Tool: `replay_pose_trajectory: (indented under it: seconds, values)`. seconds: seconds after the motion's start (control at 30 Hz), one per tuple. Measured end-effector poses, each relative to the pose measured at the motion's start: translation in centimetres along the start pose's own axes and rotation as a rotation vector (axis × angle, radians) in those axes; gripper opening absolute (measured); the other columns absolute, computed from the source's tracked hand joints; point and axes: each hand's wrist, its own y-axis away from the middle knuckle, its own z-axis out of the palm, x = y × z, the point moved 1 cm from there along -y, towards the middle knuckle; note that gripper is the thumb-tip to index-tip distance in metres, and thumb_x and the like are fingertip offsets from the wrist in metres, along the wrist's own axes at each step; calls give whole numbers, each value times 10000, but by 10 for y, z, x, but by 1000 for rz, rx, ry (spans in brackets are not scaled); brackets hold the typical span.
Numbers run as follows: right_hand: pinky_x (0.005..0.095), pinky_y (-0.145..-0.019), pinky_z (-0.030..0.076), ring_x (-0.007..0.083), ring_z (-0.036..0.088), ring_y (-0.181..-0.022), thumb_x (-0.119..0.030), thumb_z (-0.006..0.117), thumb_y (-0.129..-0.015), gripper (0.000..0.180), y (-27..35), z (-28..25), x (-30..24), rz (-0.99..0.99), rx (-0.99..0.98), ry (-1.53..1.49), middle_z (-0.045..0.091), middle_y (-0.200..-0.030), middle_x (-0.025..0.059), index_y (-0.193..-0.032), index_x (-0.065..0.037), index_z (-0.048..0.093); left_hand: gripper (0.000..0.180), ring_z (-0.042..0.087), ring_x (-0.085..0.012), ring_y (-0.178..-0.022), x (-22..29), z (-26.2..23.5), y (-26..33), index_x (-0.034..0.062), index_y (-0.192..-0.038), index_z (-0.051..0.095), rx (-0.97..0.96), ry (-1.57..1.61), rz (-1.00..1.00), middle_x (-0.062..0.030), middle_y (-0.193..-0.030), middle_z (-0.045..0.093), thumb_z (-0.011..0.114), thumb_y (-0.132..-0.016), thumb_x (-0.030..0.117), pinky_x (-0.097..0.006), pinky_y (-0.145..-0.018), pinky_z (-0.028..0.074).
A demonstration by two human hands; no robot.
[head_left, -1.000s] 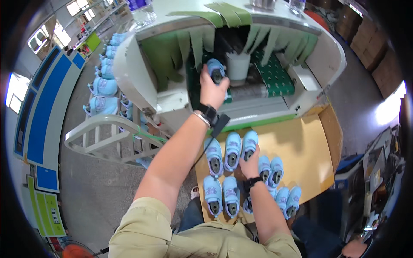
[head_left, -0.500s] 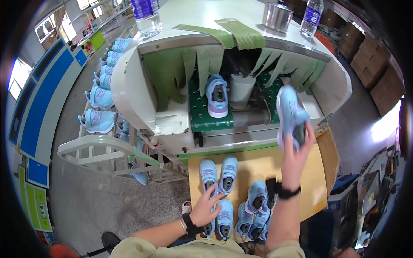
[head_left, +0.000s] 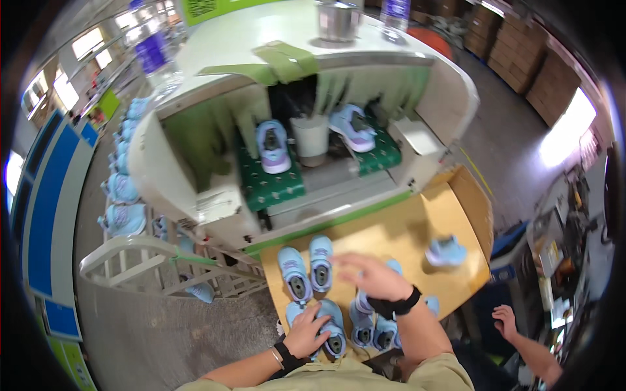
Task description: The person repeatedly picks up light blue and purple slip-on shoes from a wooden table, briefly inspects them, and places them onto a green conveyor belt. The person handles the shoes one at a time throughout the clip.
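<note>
My left hand [head_left: 306, 332] rests with fingers spread on the near pair of light-blue sneakers, touching the right near sneaker [head_left: 332, 316]. Beyond it stand two more, a left sneaker [head_left: 292, 267] and a right sneaker [head_left: 320, 260]. My right hand [head_left: 379, 279] hovers over the board, slightly blurred, fingers stretched leftward towards that far right sneaker and holding nothing. Its forearm partly hides a cluster of sneakers [head_left: 362, 326]. On the machine's green perforated belts sit one sneaker [head_left: 272, 146] at left and another sneaker [head_left: 354, 128], turned aslant, at right.
The white machine [head_left: 450, 98] has green strip curtains. Bottles [head_left: 151, 55] and a metal cup [head_left: 339, 23] stand on top. A blurred sneaker [head_left: 446, 251] is on the wooden board [head_left: 391, 228]. At left is a shoe rack [head_left: 130, 260]; at right, another person's hand [head_left: 503, 320].
The sneaker from my right hand now sits on the right belt, and that hand has come back empty over the board. My left hand moved nearer. Another sneaker has appeared at the board's right.
</note>
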Motion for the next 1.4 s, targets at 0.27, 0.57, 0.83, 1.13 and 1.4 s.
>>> replay_pose_trajectory:
  seconds: [0.27, 0.57, 0.83, 1.13, 1.4]
  values:
    - [351, -870, 536, 240, 650, -1101, -239, 720, -943, 476, 121, -38, 67, 440, 502, 71, 688, -1192, 166, -1352, -25, 604, 563, 443, -424, -1372, 13, 17, 5, 114, -1410, 533, -148, -240, 15, -236, -1499, 449, 653, -942, 404, -584, -1079, 357]
    - [462, -1136, 388, 415, 555, -1273, -183, 821, -776, 814, 104, -168, 239, 597, 929, 558, 568, -1387, 259, -1477, -16, 441, 582, 425, -425, -1393, 13, 13, 0, 143, -1444, 509, -176, -254, 31, -227, -1516, 437, 632, -955, 432, -598, -1078, 354]
    - [413, -847, 557, 330, 712, -1006, -400, 809, -751, 601, 54, -119, 239, 964, 575, 346, 720, -1101, 202, -1166, 14, 675, 555, 467, -407, -1362, 15, 11, 4, 162, -1423, 536, -130, -275, 20, -191, -1500, 468, 639, -952, 436, -536, -1067, 370]
    - [406, -1020, 459, 350, 578, -1206, -91, 787, -813, 555, 128, -58, 97, 154, 590, 300, 595, -1262, 209, -1308, 1, 555, 845, 293, -290, -1524, 5, -27, -34, 28, -1588, 268, -76, 770, -129, -191, -1642, 294, 746, -931, 259, -417, -1228, 262]
    - [441, -1089, 418, 389, 514, -1286, 6, 733, -785, 618, 146, 62, -19, 125, 484, 293, 544, -1372, 203, -1372, -28, 544, 809, 450, -254, -1414, 46, -90, -14, 31, -1601, 279, -440, 1459, -444, -157, -1550, 432, 683, -901, 64, -391, -1176, 350]
